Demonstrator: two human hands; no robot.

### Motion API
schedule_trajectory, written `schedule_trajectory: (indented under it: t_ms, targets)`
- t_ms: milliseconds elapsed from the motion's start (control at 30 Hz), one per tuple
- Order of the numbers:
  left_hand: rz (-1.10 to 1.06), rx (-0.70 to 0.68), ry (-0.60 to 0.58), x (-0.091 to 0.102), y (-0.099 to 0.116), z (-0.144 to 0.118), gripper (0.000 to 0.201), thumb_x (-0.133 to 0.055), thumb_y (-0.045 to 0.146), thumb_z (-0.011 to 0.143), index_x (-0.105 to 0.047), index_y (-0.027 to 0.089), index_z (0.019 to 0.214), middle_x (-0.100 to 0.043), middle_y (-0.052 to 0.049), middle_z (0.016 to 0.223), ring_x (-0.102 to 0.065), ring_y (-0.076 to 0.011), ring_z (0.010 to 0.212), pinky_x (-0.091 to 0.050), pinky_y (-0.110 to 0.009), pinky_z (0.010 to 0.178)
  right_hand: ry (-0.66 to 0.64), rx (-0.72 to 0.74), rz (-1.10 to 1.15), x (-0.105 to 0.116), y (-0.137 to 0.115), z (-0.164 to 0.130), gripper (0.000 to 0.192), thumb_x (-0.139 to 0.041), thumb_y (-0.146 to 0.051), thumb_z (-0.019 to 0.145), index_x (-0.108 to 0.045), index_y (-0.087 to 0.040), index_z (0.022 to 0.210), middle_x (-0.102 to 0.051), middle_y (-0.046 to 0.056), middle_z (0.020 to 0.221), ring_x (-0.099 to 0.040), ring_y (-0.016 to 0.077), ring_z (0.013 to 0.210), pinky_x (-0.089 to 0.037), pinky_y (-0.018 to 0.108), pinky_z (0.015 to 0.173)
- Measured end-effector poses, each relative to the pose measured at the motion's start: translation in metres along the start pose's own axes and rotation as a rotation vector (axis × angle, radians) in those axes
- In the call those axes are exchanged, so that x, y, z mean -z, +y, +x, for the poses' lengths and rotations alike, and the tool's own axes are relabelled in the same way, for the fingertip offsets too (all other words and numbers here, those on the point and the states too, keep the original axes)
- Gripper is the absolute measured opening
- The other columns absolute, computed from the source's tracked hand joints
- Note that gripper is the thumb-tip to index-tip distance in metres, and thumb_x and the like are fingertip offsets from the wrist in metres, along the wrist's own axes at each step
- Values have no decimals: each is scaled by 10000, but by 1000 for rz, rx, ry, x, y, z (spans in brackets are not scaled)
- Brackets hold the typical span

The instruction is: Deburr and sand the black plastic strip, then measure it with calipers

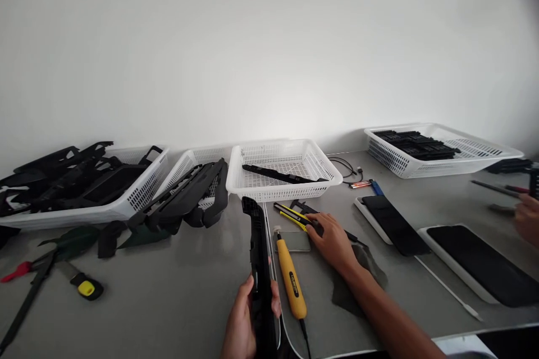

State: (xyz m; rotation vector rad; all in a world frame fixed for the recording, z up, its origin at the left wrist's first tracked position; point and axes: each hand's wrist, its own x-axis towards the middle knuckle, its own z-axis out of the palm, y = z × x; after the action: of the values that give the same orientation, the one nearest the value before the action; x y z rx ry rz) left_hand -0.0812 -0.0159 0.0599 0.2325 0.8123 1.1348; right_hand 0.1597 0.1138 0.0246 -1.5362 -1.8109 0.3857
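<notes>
Left hand (246, 314): fingers (275, 297) closed around a long black plastic part (257, 258), held upright over the bench (177, 297). Right hand (332, 238): fingers curled onto a yellow-black utility knife (292, 215) lying just beyond. A yellow-handled tool (291, 280) lies between both hands; a white basket (284, 171) sits behind.

A long black plastic part (257, 258) is held on edge above the grey table, pointing away; a slim yellow-and-black utility knife (293, 216) is lain flat just right of it
</notes>
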Motion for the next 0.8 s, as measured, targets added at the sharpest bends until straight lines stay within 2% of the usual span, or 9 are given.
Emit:
schedule_trajectory:
  t_ms: [200, 333, 467, 567, 667, 800]
  targets:
    - [24, -32, 6, 0, 1, 0, 562, -909, 579, 744, -825, 197, 1146, -783, -70, 910, -666, -194, 763, -529, -310, 731, 23, 0, 4, -3, -1, 1, 316, -541, -359, 992, -752, -199, 1164, -779, 90, 1112, -689, 273, 1064, -525, 428, 1012]
    - [26, -37, -3, 0, 1, 0, 547, -920, 561, 744, -839, 191, 1138, -806, -101, 977, -704, -226, 835, -558, -341, 803, 70, -6, -20, 3, -1, 0, 305, -512, -318, 987, -753, -200, 1131, -773, 93, 1116, -658, 272, 1058, -502, 419, 1004]
    - [47, -36, 2, -1, 1, -1, 517, -913, 562, 759, -849, 183, 1105, -816, -111, 987, -729, -233, 853, -576, -339, 813, 168, -140, -197, 9, 7, 0, 333, -525, -293, 956, -736, -192, 1193, -735, 118, 1247, -558, 334, 1194, -426, 487, 1034]
    - [72, -59, -34, -4, 0, -3, 500, -913, 555, 774, -847, 174, 1093, -816, -133, 1075, -752, -261, 941, -590, -353, 870, 127, -221, -365, 9, 14, -2, 300, -540, -345, 983, -732, -205, 1166, -708, 120, 1305, -529, 354, 1234, -416, 492, 993]
    - [106, -80, -97, -4, -4, -6, 468, -910, 522, 801, -832, 200, 1132, -798, -133, 1166, -757, -286, 1028, -587, -396, 958, 86, -203, -381, 7, 18, -2, 250, -539, -345, 999, -720, -198, 1087, -714, 125, 1255, -555, 348, 1197, -422, 475, 965]
    - [150, -152, -161, 1, -13, -13, 500, -911, 483, 816, -803, 228, 1233, -777, -128, 1176, -767, -309, 1034, -579, -466, 1007, 67, -172, -365, 8, 20, -1, 238, -499, -311, 1023, -685, -175, 1081, -734, 133, 1152, -631, 305, 1122, -448, 421, 952]
